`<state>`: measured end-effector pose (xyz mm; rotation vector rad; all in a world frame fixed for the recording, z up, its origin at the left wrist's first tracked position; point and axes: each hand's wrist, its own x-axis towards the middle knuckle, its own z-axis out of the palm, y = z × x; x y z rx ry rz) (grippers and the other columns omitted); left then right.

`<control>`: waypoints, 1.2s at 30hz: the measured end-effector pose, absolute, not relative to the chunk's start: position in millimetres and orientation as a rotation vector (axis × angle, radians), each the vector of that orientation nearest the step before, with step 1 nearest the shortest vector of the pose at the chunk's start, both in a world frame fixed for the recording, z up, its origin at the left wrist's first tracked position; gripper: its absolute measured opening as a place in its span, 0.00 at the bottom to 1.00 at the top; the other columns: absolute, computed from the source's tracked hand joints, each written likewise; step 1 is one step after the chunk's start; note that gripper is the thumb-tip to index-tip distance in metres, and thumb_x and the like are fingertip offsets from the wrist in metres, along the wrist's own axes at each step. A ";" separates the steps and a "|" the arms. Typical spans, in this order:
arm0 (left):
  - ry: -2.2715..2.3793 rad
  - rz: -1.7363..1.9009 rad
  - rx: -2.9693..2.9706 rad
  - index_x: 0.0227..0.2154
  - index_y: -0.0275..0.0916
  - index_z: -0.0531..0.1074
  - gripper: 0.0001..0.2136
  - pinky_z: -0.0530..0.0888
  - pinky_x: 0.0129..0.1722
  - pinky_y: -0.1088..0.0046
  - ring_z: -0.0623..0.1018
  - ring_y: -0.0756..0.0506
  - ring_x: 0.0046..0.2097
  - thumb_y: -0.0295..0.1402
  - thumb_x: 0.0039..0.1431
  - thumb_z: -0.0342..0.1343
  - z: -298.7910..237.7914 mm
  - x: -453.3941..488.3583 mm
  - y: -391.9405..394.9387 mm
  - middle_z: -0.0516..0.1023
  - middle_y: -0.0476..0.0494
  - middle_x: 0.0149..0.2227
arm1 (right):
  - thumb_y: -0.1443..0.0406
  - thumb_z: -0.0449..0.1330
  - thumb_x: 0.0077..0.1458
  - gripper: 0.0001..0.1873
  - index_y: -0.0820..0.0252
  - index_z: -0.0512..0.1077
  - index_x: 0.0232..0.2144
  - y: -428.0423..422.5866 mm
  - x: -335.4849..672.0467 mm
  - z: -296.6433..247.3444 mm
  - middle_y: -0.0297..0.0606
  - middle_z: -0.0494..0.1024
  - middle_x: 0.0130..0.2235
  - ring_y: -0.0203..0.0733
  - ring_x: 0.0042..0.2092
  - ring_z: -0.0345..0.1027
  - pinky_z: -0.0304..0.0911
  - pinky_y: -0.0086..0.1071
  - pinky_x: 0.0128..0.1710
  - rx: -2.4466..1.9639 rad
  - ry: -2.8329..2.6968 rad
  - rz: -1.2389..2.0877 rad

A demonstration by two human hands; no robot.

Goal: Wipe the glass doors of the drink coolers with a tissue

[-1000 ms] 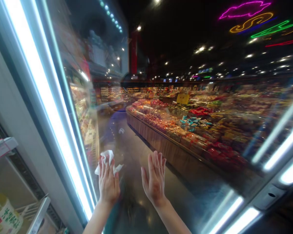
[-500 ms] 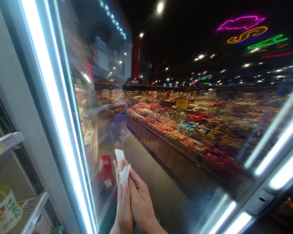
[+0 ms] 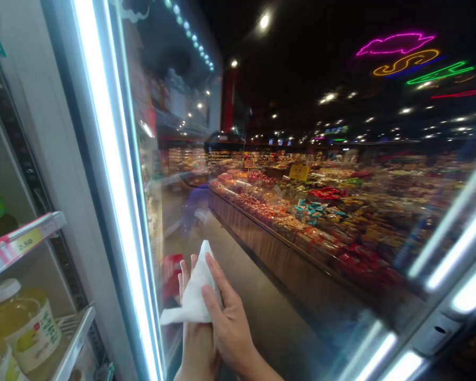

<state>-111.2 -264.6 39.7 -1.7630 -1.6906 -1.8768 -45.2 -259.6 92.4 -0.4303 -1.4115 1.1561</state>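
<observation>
We held a white cloth between our two bare hands, low in view toward 6 to 7 o'clock, its upper corner pointing toward 12. Our right hand lay at 6 o'clock, its grip grasping the cloth, with the thumb across the face and the forefinger along the upper edge. Our left hand was behind the cloth, fingertips showing past it toward 11 o'clock; its palm was hidden, so we could not tell whether that grip was closed. One flap of the cloth hung out toward 9 o'clock.

Around our hands stood a clear pane, edged by a bright light strip running from 11 o'clock down to 7. Beyond that strip, at 8 o'clock, we had jars of yellowish contents by a shelf, and above them a yellow price label reading 2.50. Through the pane, a blurred red shape sat at 7 to 8 o'clock, while a display stand heaped with packets spread toward 3 o'clock. Neon outlines glowed at 2 o'clock.
</observation>
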 end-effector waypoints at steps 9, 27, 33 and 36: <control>-1.467 -1.542 -1.824 0.73 0.51 0.46 0.34 0.46 0.74 0.44 0.40 0.38 0.77 0.27 0.68 0.49 65.9 -158.3 -274.4 0.41 0.45 0.77 | 0.63 0.51 0.72 0.23 0.45 0.65 0.66 -213.8 -0.3 121.8 0.38 0.70 0.66 0.49 0.66 0.66 0.64 0.50 0.66 -0.550 -1.401 0.211; -1.477 -1.240 -1.670 0.69 0.52 0.59 0.26 0.37 0.74 0.43 0.37 0.37 0.76 0.35 0.69 0.49 44.2 -224.1 -185.3 0.44 0.46 0.76 | 0.48 0.58 0.66 0.50 0.57 0.33 0.74 -121.1 42.0 122.1 0.36 0.53 0.73 0.38 0.75 0.45 0.43 0.36 0.75 -0.095 -2.549 -0.759; -1.493 -1.270 -1.599 0.71 0.49 0.53 0.29 0.30 0.73 0.44 0.34 0.39 0.76 0.33 0.69 0.47 44.7 -206.3 -184.0 0.47 0.45 0.76 | 0.47 0.55 0.67 0.50 0.65 0.33 0.74 -117.8 63.0 110.2 0.40 0.51 0.74 0.40 0.75 0.44 0.43 0.36 0.75 -0.248 -2.485 -0.770; -1.520 -1.282 -1.587 0.73 0.47 0.48 0.31 0.30 0.73 0.43 0.32 0.39 0.76 0.33 0.69 0.47 44.5 -188.7 -184.4 0.45 0.42 0.76 | 0.47 0.53 0.68 0.48 0.61 0.33 0.74 -113.9 89.7 107.6 0.35 0.55 0.73 0.37 0.74 0.48 0.45 0.33 0.74 -0.187 -2.520 -0.788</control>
